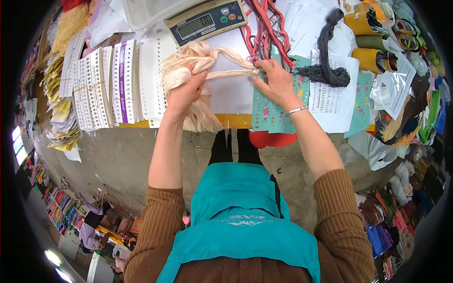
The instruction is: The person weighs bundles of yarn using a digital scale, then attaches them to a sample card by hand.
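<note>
My left hand [185, 92] is closed around a thick hank of cream thread [193, 57], whose loose strands hang over the table edge. A loop of that thread stretches across to my right hand [277, 84], which pinches its end between thumb and fingers. Beneath my right hand lies a green flowered sheet [282, 113]. Just beyond it are pink and dark red skeins of thread [268, 28]. To the right, a dark grey hank of thread [325, 74] rests on a printed chart [332, 101]. A digital scale [207, 21] reading about zero stands behind the cream thread.
Stacks of white cards with punched holes [94, 89] stand on the left of the table, beside yellow bundles [61, 113]. Yellow tubes holding dark thread [368, 59] lie at the right. A red round seat [272, 138] is under the table edge. Another person [92, 226] is far behind at lower left.
</note>
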A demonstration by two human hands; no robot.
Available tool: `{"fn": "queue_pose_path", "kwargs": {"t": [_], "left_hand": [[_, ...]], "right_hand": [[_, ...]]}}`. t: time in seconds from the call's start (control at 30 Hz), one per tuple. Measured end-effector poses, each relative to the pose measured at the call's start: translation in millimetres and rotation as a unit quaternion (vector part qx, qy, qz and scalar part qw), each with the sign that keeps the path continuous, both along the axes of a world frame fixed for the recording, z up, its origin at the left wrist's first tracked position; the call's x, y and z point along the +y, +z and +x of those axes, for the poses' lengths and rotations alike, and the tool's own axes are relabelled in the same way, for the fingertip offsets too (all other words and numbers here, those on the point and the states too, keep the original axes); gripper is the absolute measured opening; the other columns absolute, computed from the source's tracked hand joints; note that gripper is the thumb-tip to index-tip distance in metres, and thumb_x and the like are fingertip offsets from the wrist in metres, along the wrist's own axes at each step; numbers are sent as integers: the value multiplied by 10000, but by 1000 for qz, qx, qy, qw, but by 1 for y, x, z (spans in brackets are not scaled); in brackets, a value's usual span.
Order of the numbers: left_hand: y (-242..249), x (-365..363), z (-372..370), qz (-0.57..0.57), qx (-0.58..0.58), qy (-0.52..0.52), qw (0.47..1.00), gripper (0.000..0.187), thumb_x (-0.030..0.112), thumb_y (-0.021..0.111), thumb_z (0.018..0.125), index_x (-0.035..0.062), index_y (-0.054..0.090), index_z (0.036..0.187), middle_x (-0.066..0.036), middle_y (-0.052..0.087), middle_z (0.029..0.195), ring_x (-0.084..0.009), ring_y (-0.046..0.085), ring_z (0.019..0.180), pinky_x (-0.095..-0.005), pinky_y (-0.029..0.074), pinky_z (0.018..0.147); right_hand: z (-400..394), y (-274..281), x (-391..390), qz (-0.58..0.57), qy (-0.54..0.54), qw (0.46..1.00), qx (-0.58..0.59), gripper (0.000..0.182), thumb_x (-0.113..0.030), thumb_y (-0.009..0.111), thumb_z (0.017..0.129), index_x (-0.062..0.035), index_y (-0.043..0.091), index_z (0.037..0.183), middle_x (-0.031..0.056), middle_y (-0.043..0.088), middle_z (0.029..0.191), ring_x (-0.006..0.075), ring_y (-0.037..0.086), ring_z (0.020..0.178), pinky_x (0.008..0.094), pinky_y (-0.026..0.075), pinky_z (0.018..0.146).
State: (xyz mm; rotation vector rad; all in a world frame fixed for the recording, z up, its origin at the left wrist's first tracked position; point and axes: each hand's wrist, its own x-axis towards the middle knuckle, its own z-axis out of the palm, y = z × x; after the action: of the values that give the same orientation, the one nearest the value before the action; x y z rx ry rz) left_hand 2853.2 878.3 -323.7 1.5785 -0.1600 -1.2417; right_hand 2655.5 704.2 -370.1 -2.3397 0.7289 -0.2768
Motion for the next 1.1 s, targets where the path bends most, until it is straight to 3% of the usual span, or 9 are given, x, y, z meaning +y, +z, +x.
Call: {"fn": "queue_pose_path", "kwargs": {"t": [0.23, 0.4, 0.53, 0.7, 0.8, 0.97, 1.0, 1.07, 1.1], "left_hand": [[19, -3, -5, -41, 24, 69, 997, 88, 151, 600, 916, 100, 561, 976, 72, 437, 644, -4, 312, 478, -177, 244, 426], [10, 18, 24, -21, 4, 91, 996, 636, 172, 631, 897, -67, 338, 1408, 40, 482, 637, -28, 330, 461, -193, 259, 424], [42, 60, 32, 52, -51, 168, 983, 608, 186, 610, 908, -21, 347, 1415, -84, 658, 854, -20, 334, 470, -187, 263, 421], [61, 117, 19, -212, 176, 234, 932, 451, 140, 451, 985, 53, 371, 1421, -105, 573, 1151, -36, 344, 503, -164, 290, 425], [65, 130, 0, -389, 319, 251, 827, 449, 132, 423, 991, 70, 368, 1432, -75, 552, 1154, -68, 375, 557, -173, 309, 438], [70, 137, -16, -463, 365, 251, 767, 344, 186, 451, 987, 96, 536, 1308, -106, 497, 1319, -192, 484, 967, -293, 456, 683], [73, 138, -17, -460, 364, 250, 770, 335, 191, 454, 986, 101, 547, 1295, -106, 488, 1342, -221, 496, 1047, -323, 484, 740], [81, 142, -20, -455, 360, 251, 775, 329, 191, 453, 984, 108, 551, 1287, -106, 466, 1373, -273, 446, 1197, -402, 482, 862], [84, 143, -22, -453, 359, 252, 777, 326, 191, 453, 983, 111, 553, 1283, -107, 455, 1389, -300, 421, 1273, -441, 480, 924]], "right_hand": [[1, -3, 1, -3, -13, 998, 59, 222, -204, 604, 815, -174, 585, 1034, 76, 557, 909, 299, 609, 794, 414, 497, 666], [3, 0, 5, 16, -44, 998, 43, 197, -189, 593, 783, -151, 596, 977, 90, 570, 916, 306, 606, 808, 422, 504, 705], [-16, 12, -14, 56, -121, 991, -28, 272, -173, 600, 771, -85, 606, 1029, 112, 607, 996, 299, 602, 912, 393, 490, 793], [-82, 15, -81, -190, -353, 897, 188, 407, -302, 626, 782, -36, 582, 1087, 182, 565, 1122, 366, 578, 1009, 468, 491, 856], [-109, 20, -113, -232, -262, 873, 339, 297, -301, 603, 763, -56, 658, 922, 154, 624, 1005, 364, 591, 994, 493, 501, 818], [-156, 69, -207, -82, -266, 959, -60, 244, -103, 590, 818, 17, 601, 1030, 207, 590, 1124, 387, 562, 1031, 420, 442, 890], [-169, 111, -209, -415, -95, 896, 128, 361, 33, 626, 743, -14, 586, 1099, 202, 565, 1177, 388, 539, 1091, 430, 435, 934], [-186, 180, -216, -410, -118, 901, 78, 460, 130, 623, 679, -15, 580, 1113, 197, 590, 1136, 366, 567, 1061, 414, 455, 928], [-205, 202, -235, -17, -205, 974, -90, 330, 26, 623, 750, -16, 598, 1076, 153, 627, 1066, 297, 606, 954, 374, 488, 857]]}}
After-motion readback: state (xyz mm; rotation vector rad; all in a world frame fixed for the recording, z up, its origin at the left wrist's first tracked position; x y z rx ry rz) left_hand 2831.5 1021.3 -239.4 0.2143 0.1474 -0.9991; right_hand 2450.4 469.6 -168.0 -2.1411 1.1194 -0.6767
